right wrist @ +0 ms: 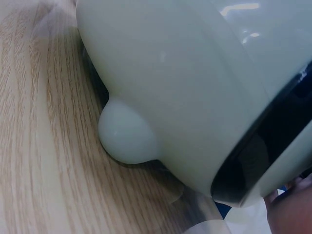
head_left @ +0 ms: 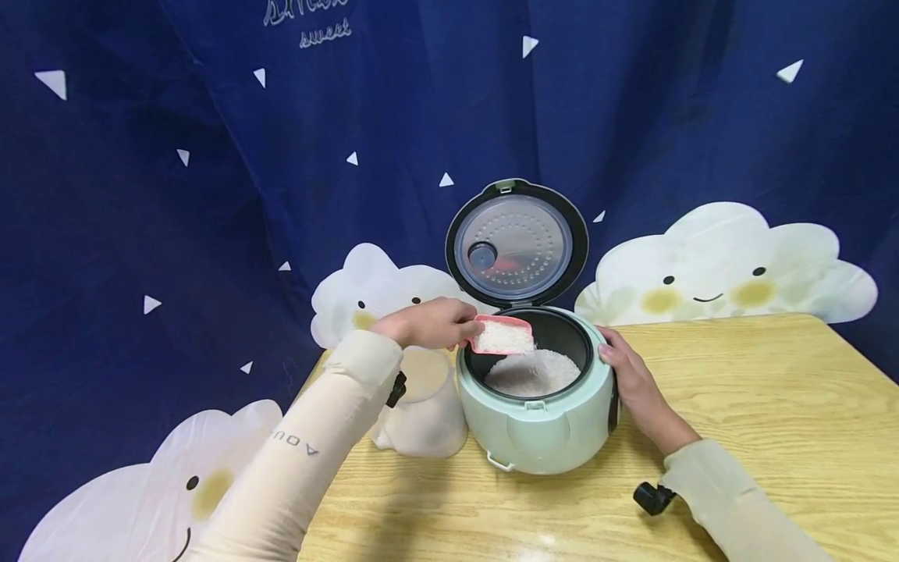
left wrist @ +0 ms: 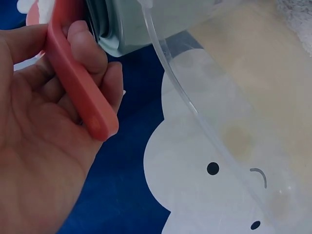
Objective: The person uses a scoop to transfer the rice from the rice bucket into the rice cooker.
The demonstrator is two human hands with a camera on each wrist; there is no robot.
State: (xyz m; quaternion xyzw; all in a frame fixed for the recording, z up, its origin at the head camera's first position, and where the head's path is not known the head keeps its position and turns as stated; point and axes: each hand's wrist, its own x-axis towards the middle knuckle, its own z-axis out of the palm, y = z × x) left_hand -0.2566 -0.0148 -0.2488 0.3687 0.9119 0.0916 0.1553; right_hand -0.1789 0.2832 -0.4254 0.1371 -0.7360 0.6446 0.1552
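Observation:
My left hand [head_left: 437,324] pinches the handle of a pink scoop [left wrist: 80,83] between thumb and fingers. White rice [head_left: 507,337] fills the scoop, which is tilted over the open pot of a pale green rice cooker [head_left: 537,437]. Grains fall from its edge onto a heap of rice [head_left: 539,373] in the dark inner pot. The cooker's lid [head_left: 516,246] stands upright at the back. My right hand [head_left: 635,386] holds the cooker's right side at the upper rim, thumb toward me; in the right wrist view just a bit of this hand [right wrist: 292,209] shows at the corner.
A whitish translucent tub [head_left: 421,429] stands close against the cooker's left side; the left wrist view shows rice [left wrist: 298,19] in it. All this is on a wooden table [head_left: 758,406]. Behind hangs a dark blue curtain [head_left: 393,101] with clouds and triangles.

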